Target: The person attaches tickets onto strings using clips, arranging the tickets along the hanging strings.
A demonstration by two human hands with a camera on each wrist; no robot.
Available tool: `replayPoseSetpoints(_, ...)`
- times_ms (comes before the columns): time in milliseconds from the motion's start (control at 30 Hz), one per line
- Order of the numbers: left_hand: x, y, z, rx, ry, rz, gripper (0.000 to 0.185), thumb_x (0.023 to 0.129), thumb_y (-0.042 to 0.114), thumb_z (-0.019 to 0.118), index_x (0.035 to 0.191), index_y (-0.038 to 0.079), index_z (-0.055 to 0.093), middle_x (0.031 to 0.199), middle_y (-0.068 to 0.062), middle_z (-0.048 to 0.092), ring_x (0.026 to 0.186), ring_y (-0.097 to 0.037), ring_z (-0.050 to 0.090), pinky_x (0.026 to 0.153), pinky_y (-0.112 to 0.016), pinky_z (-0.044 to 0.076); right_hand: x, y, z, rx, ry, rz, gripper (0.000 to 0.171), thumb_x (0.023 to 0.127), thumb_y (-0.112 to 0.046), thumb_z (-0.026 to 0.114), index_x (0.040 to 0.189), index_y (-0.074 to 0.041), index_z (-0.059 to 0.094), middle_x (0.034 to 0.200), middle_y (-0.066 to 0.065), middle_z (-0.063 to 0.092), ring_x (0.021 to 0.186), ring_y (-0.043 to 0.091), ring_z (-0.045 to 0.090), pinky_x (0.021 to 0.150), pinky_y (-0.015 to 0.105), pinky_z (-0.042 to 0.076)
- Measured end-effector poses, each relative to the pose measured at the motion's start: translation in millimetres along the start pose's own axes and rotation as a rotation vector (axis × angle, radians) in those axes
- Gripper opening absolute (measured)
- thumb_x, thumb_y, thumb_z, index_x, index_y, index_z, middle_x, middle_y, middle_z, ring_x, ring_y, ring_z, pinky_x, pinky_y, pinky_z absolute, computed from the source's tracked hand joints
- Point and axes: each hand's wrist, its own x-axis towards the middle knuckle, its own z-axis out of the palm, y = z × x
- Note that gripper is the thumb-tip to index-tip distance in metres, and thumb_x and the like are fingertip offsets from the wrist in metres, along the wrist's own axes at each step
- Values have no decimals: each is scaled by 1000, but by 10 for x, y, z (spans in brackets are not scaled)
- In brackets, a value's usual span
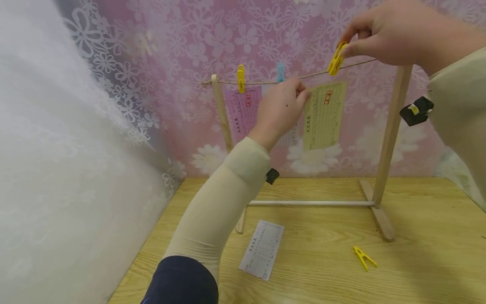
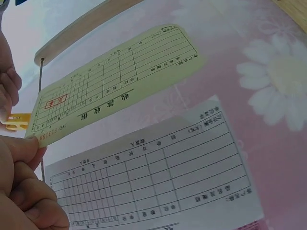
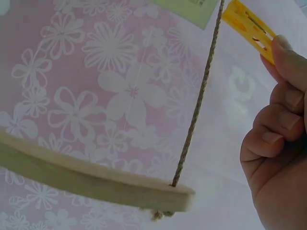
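While the pink slip (image 1: pixel 243 110) and the white slip (image 1: pixel 290 135) hang pegged from the string (image 1: pixel 265 81), the left hand (image 1: pixel 282 107) pinches the top corner of the yellow slip (image 1: pixel 324 115) against that string. Further right, the right hand (image 1: pixel 395 31) squeezes a yellow clothespin (image 1: pixel 336 59) at the line, above the slip's upper edge. Risk noted: the peg appears to sit on string alone; if it closes clear of the paper, the slip would likely drop once the pinch relaxes. A hard pull could tilt the light wooden rack (image 1: pixel 389 126).
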Motion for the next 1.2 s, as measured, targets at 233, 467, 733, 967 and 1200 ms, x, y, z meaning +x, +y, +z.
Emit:
replayPoseSetpoints(233, 73, 63, -21, 71, 0, -25, 22, 108, 39, 47, 113, 25, 63, 86, 10, 63, 67, -8, 55, 56, -24, 42, 110, -34, 32, -5, -8, -7, 38, 105, -34, 56, 126, -4, 64, 81, 12, 50, 64, 26, 42, 50, 34, 35)
replayPoseSetpoints(467, 143, 100, -18, 82, -5, -84, 22, 108, 40, 47, 113, 27, 64, 89, 11, 62, 72, -7, 56, 61, -24, 44, 145, -83, 63, 6, -31, -9, 33, 105, -29, 56, 124, -3, 66, 82, 12, 50, 69, 27, 45, 49, 33, 38)
replayPoseSetpoints(733, 168, 83, -21, 83, 4, -131, 21, 108, 39, 46, 111, 30, 65, 90, 13, 63, 76, -7, 57, 65, -29, 46, 140, -80, 83, -7, -32, -7, 34, 104, -28, 58, 124, -3, 66, 90, 14, 55, 82, 28, 45, 56, 34, 42)
replayPoseSetpoints(967, 175, 100, -35, 105, 2, -136, 23, 108, 42, 46, 112, 31, 65, 90, 13, 63, 75, -7, 58, 65, -29, 46, 158, -103, 110, -16, -74, -18, 37, 105, -32, 55, 128, -4, 64, 88, 13, 52, 76, 28, 46, 55, 36, 40)
replayPoseSetpoints(1200, 167, 96, -20, 108, 0, -124, 23, 108, 42, 46, 113, 29, 65, 92, 13, 63, 77, -7, 58, 67, -28, 46, 135, -114, 165, -47, -91, -35, 42, 105, -32, 56, 134, -3, 59, 85, 12, 49, 73, 28, 46, 55, 37, 41)
